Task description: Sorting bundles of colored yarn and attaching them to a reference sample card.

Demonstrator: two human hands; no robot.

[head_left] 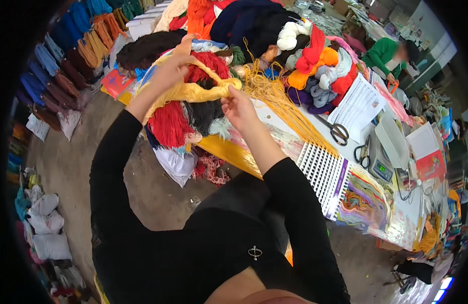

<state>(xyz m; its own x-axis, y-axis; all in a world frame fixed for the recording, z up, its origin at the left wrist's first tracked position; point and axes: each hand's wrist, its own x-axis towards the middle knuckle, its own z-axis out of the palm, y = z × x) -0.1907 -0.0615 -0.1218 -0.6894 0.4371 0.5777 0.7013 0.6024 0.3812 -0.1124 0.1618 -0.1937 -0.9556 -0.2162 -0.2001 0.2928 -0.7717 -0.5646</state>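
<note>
A pale yellow skein of yarn (201, 92) stretches between my two hands above the table's near edge. At its left end, my left hand (169, 72) grips it, with strands looping around the hand and trailing down below. My right hand (238, 107) pinches the right end, where the yarn gathers into a rounded, twisted knot. An open gap shows between the skein's upper and lower strands. Under the skein, red yarn (165, 126) and dark grey yarn (202, 115) hang over the table edge. Loose golden strands (279, 99) lie just right of my right hand.
Heaped skeins in many colours, among them white yarn (294, 35), cover the far table. To the right lie black scissors (339, 133), printed sheets (356, 104), a scale (380, 166) and a perforated card (320, 175). A person in green (380, 55) works beyond. Hanging yarn (67, 55) lines the left.
</note>
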